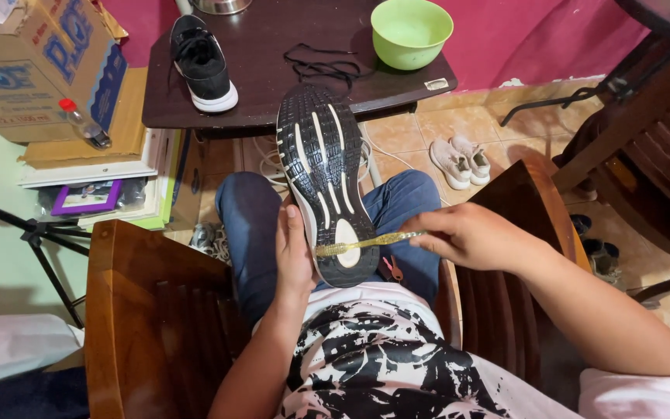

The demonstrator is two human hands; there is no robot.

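Tiled floor, dark table [273, 93] at 12 o'clock. Left hand [295, 252] clamps upturned black shoe [326, 182]; right hand [471, 235] pinches yellow toothbrush [366, 244], bristles on sole.

Chair arms [129, 264] flank lap, table [273, 70] close ahead, perhaps cramped

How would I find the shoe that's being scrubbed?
Look at the person's lap, just below the dark table. The left hand holds a black shoe sole-up, a yellow toothbrush across its heel. The other black shoe stands upright on the table.
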